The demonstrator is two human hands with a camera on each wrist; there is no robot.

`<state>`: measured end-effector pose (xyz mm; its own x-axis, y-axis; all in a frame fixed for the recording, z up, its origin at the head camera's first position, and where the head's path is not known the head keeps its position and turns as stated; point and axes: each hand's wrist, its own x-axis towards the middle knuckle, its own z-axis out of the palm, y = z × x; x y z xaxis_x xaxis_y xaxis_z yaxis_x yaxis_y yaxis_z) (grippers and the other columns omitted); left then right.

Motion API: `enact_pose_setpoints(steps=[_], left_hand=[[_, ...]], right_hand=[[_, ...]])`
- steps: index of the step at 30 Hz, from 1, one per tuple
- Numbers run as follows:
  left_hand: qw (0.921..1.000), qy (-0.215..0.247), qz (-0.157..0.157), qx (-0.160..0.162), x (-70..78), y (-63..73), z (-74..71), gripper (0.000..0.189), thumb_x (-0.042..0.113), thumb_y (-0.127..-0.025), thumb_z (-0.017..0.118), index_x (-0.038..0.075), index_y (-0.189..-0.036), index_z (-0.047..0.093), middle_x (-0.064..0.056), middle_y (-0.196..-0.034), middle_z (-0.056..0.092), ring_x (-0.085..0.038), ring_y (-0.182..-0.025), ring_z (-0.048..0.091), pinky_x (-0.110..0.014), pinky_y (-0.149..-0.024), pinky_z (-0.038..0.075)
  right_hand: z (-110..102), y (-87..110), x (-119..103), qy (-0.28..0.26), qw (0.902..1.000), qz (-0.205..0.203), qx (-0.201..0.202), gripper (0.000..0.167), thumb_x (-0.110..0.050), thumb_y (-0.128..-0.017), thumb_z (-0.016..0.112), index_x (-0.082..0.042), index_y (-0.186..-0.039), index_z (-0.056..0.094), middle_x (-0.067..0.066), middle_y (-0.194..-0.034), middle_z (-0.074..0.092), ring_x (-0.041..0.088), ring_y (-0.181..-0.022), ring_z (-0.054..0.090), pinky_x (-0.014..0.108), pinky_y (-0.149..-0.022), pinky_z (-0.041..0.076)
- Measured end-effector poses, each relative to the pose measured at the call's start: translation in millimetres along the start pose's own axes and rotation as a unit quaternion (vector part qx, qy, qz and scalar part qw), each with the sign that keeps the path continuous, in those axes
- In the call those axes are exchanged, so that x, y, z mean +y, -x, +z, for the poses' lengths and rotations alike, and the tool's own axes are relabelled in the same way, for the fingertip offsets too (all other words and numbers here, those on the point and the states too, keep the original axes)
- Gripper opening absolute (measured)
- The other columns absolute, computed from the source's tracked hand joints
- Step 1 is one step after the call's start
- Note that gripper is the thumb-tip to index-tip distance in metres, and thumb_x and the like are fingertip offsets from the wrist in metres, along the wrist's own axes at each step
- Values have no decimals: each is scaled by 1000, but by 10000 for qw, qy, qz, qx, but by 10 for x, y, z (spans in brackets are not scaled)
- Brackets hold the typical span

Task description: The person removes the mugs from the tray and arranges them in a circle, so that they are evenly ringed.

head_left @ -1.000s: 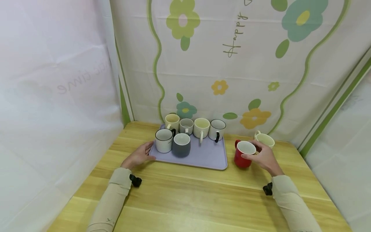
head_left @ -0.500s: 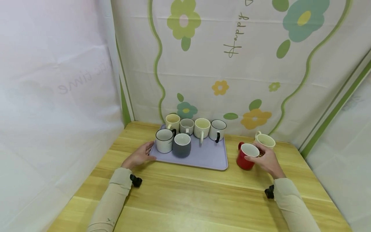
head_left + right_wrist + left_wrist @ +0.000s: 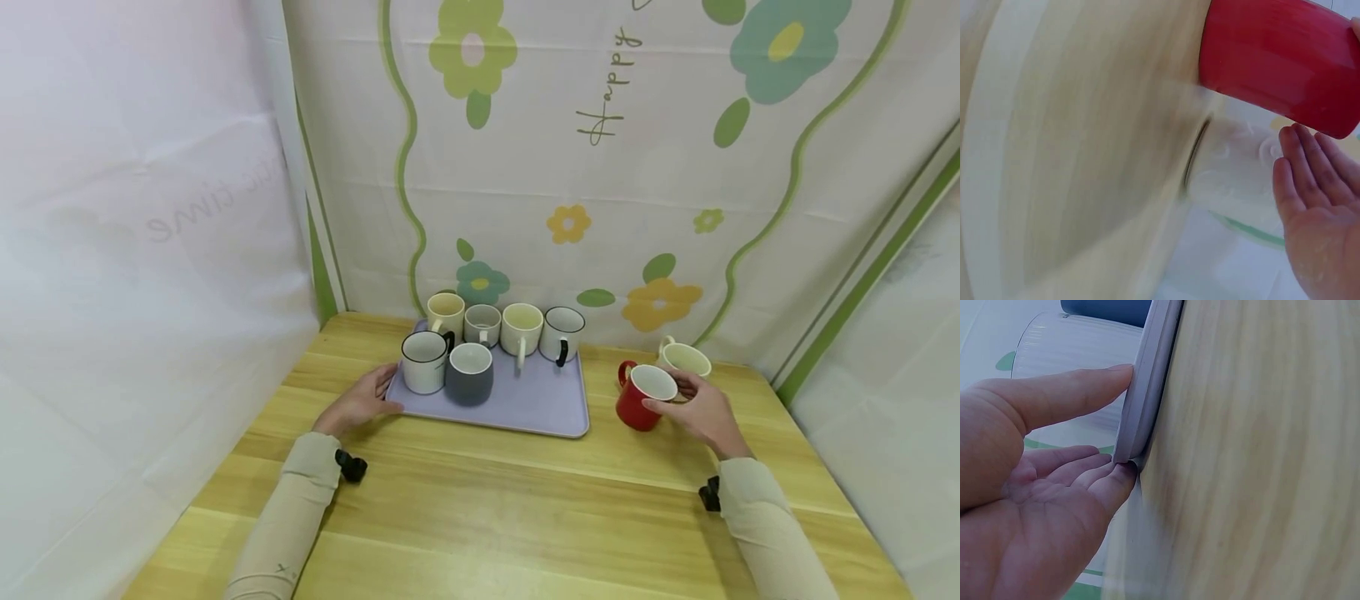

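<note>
On the table's right side my right hand [image 3: 705,414] holds the red mug [image 3: 637,408] near its white-lined rim, thumb in front and fingers behind. In the right wrist view the red mug [image 3: 1279,59] lies along the fingertips, and a cream mug with raised relief [image 3: 1235,162] stands just beyond. My left hand [image 3: 360,406] grips the near left corner of a lilac tray [image 3: 536,408]. Its thumb touches the tray's rim [image 3: 1154,375] in the left wrist view, fingertips at the corner. A white black-rimmed mug [image 3: 424,367] and a dark grey cup [image 3: 469,382] stand on the tray's front left.
Along the tray's back stand a yellow mug [image 3: 447,318], a grey mug [image 3: 482,327], a cream mug [image 3: 522,333] and a white mug with a black handle [image 3: 561,335]. Behind the wooden table [image 3: 487,517] hangs a flowered cloth [image 3: 517,175].
My right hand and the red mug have shifted a little to the right, away from the tray. My left hand and the mugs on the tray have stayed put.
</note>
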<state>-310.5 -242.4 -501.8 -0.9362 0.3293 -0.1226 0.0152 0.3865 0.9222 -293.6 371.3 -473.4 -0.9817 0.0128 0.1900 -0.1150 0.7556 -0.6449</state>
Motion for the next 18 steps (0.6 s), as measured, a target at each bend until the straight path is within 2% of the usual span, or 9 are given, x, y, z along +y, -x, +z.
enact_pose_setpoints(steps=[7, 10, 12, 15, 18], left_hand=[[9999, -128, -25, 76, 3, 4, -15, 89, 2, -100, 68, -5, -167, 11, -26, -177, 8, -45, -164, 12, -56, -135, 19], [9999, -131, -20, 61, 1, 8, -17, 89, 2, -100, 69, -5, -167, 10, -26, -176, 8, -46, -163, 12, -56, -135, 19], [10000, -92, 0, 35, 0, 11, -14, 89, 1, -100, 69, -5, -167, 10, -27, -176, 8, -46, -163, 11, -57, -135, 18], [10000, -50, 23, -1, 7, 15, -9, 90, 1, -100, 69, -5, -167, 10, -26, -176, 7, -46, -163, 11, -57, -135, 18], [10000, -47, 43, -25, 22, 15, -1, 90, 1, -100, 69, -5, -167, 10, -27, -176, 7, -47, -163, 11, -57, -134, 18]], right_hand=[[-24, -1, 58, 31, 9995, 145, 287, 80, -53, -85, 86, -2, -142, 62, 22, -131, 73, 35, -114, 70, 5, -74, 50], [-19, -14, 76, 83, 9989, 231, 392, 79, -54, -85, 86, -1, -139, 63, 22, -129, 74, 22, -106, 71, 4, -73, 49], [-18, -12, 71, 72, 9985, 301, 448, 78, -54, -86, 85, -1, -138, 64, 22, -128, 74, 19, -105, 70, 5, -73, 50], [-20, -5, 60, 50, 9979, 398, 510, 77, -55, -86, 84, -1, -137, 64, 22, -128, 74, 22, -107, 70, 6, -73, 49], [-28, 2, 50, 33, 9975, 430, 560, 76, -55, -87, 83, 0, -137, 64, 23, -128, 74, 36, -115, 69, 6, -73, 47]])
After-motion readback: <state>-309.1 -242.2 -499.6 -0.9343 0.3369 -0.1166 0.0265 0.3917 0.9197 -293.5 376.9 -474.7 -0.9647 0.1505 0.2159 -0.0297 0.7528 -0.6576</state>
